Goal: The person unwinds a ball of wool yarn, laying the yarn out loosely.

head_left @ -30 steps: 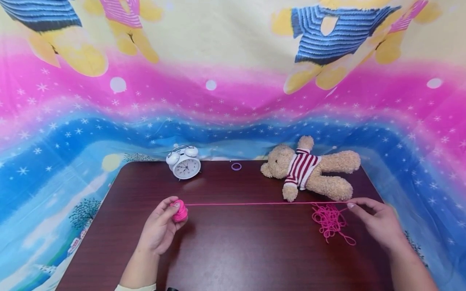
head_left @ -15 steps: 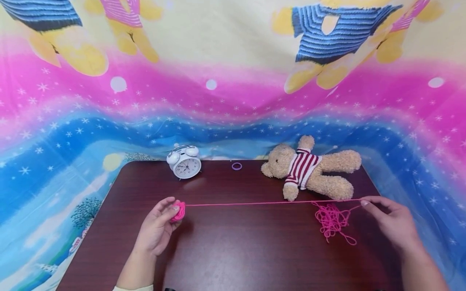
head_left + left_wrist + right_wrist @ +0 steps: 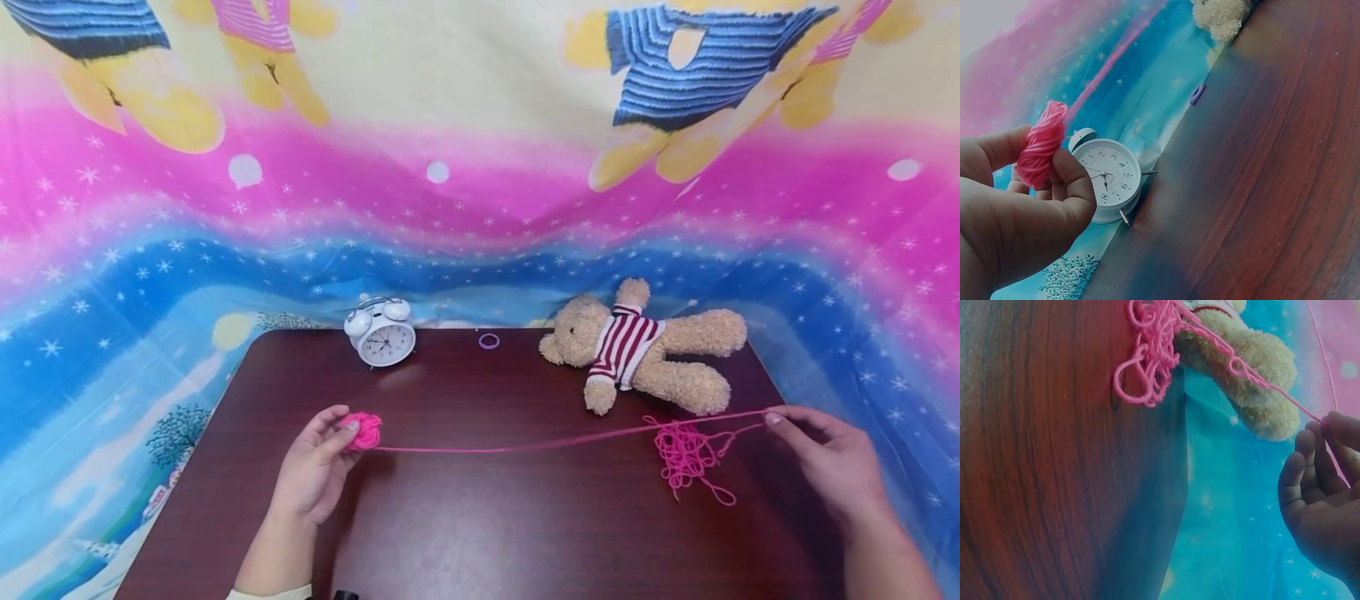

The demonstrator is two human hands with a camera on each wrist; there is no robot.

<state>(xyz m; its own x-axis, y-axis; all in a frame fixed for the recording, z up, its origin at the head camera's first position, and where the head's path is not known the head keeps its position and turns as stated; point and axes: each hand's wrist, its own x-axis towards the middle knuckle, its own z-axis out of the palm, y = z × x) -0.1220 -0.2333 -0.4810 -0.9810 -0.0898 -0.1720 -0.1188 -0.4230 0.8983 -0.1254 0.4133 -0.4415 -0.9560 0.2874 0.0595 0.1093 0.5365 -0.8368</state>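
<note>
My left hand [image 3: 313, 468] pinches a small wound ball of pink yarn [image 3: 365, 431] between thumb and fingers, above the left part of the table. In the left wrist view the ball [image 3: 1042, 145] shows its wrapped strands. One strand [image 3: 495, 451] runs from the ball across to my right hand [image 3: 836, 458], sagging a little. Thumb and fingertips of that hand pinch the strand at the table's right side. A loose tangle of pink yarn [image 3: 688, 454] lies on the table just left of my right hand, linked to it by another length, which appears knotted in the right wrist view.
A white twin-bell alarm clock [image 3: 384, 337] stands at the back left of the brown table [image 3: 480, 533]. Near the back edge lies a purple ring [image 3: 489, 342]. A teddy bear [image 3: 626, 350] in a striped shirt lies at the back right. Printed cloth [image 3: 480, 208] hangs behind.
My right hand has moved rightward with the strand. The taut strand has slackened and dips near the ball. My left hand has shifted slightly left, and the ball has turned in its fingers.
</note>
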